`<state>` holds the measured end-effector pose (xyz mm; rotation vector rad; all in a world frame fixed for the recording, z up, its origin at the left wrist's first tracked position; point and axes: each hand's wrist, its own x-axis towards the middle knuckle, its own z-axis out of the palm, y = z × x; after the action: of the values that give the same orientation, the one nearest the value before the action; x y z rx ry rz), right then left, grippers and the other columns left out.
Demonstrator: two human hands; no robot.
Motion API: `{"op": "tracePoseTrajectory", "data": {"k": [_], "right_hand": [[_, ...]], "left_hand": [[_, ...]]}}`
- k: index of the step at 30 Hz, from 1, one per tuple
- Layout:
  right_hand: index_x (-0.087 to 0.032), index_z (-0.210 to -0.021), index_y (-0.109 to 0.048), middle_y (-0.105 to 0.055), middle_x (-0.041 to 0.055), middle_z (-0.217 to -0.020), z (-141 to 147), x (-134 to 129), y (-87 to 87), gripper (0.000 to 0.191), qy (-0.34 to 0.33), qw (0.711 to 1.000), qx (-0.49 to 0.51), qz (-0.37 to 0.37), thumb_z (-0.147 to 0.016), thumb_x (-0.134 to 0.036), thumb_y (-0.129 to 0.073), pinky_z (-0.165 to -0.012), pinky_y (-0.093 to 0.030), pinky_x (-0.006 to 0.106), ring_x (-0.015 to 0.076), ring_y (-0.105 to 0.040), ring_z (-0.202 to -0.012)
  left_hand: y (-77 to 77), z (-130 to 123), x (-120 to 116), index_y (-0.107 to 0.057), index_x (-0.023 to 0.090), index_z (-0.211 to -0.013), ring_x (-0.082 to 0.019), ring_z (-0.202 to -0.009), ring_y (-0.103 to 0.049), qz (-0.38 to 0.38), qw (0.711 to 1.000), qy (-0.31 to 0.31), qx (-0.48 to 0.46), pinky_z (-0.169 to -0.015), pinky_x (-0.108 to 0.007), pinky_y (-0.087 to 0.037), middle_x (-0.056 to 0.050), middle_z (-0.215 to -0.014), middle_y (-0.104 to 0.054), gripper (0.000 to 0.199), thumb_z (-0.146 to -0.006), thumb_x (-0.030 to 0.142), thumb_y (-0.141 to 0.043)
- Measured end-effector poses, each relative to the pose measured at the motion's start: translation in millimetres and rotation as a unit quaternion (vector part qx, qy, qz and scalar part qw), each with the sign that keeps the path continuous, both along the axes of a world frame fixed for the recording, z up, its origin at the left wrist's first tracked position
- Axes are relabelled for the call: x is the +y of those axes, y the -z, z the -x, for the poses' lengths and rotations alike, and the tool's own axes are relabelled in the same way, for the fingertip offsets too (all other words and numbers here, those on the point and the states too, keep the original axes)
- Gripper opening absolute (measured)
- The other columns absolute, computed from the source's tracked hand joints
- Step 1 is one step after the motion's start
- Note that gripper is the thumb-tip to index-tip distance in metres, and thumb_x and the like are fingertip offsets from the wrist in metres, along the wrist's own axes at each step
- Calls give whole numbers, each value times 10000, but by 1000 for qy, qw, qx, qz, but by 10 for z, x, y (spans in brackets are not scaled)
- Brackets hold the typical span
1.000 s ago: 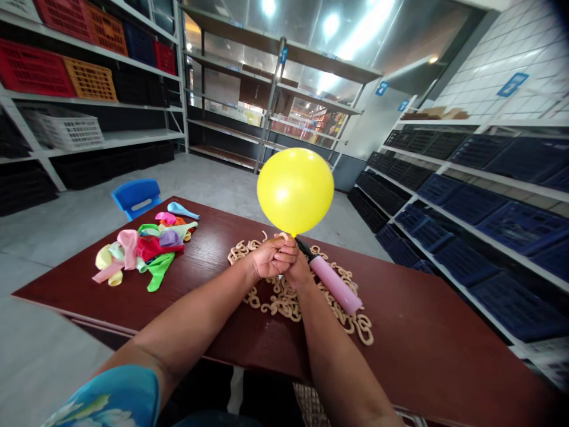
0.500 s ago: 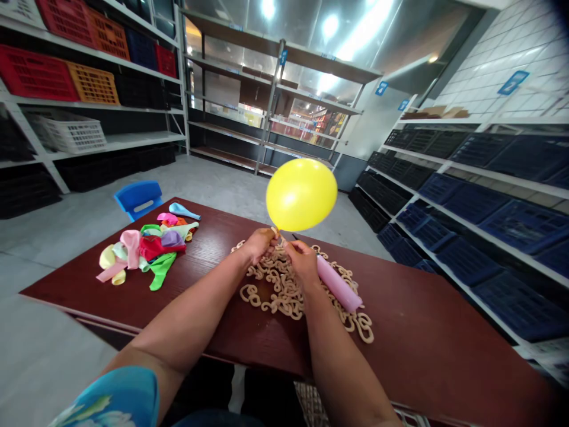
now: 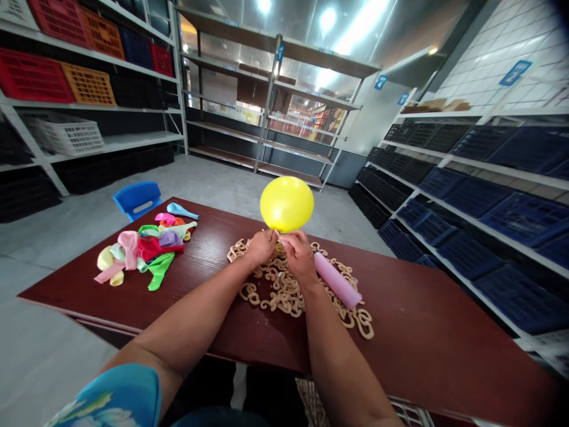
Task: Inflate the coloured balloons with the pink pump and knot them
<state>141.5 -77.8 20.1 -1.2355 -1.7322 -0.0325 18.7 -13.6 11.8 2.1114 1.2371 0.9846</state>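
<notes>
An inflated yellow balloon (image 3: 287, 203) stands above my hands, its neck pointing down between them. My left hand (image 3: 263, 246) is closed at the neck from the left side. From the right, my right hand (image 3: 299, 254) pinches at the same neck, fingers together. The exact knot or tip is hidden by my fingers. Below both hands lies a heap of tan curled loops (image 3: 284, 290). Just right of my right hand rests a pink tube-shaped balloon pump (image 3: 338, 280), lying slanted on the loops.
On the left of the dark red table (image 3: 413, 320) lies a pile of limp coloured balloons (image 3: 153, 243). A blue chair (image 3: 137, 200) stands beyond its far left edge. Shelves with crates (image 3: 471, 166) line the right and left; a metal rack (image 3: 267, 107) stands behind.
The yellow balloon has moved down and left and looks smaller and more upright. Both hands have drawn closer together at its neck. The loops, pump and balloon pile stay put.
</notes>
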Motion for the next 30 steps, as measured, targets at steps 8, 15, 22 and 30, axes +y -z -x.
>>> {"op": "tracePoseTrajectory", "data": {"k": [8, 15, 22, 30], "right_hand": [[-209, -829, -630, -659, 0, -808, 33, 89, 116, 194, -72, 918, 362, 143, -671, -318, -662, -698, -476, 285, 134, -590, -717], [-182, -654, -569, -530, -57, -503, 10, 46, 33, 187, -83, 856, 441, 256, -610, -325, -682, -399, -271, 203, 66, -414, -432], [-198, -634, -482, -479, -72, -476, 87, 68, 43, 208, -66, 845, 481, 224, -646, -344, -629, -411, -289, 209, 70, -412, -428], [-212, -667, -434, -501, -79, -510, 120, 100, 68, 232, -9, 852, 487, 194, -646, -355, -615, -394, -315, 211, 69, -414, -402]], "left_hand": [[-22, -52, -89, -590, 150, -785, -156, -671, -555, -27, 996, 14, 83, -625, -252, -374, -85, -758, -629, 350, -885, 280, -281], [-128, -45, -210, -583, 143, -798, -181, -715, -584, -49, 985, 21, 164, -637, -265, -390, -104, -794, -634, 301, -876, 284, -329], [-82, -122, -202, -560, 143, -795, -151, -660, -544, -16, 998, 36, 52, -644, -262, -389, -73, -729, -601, 327, -894, 289, -285], [136, -170, -106, -525, 156, -709, -111, -528, -454, 74, 973, 133, -171, -531, -233, -369, -9, -592, -530, 395, -874, 450, -319]]}}
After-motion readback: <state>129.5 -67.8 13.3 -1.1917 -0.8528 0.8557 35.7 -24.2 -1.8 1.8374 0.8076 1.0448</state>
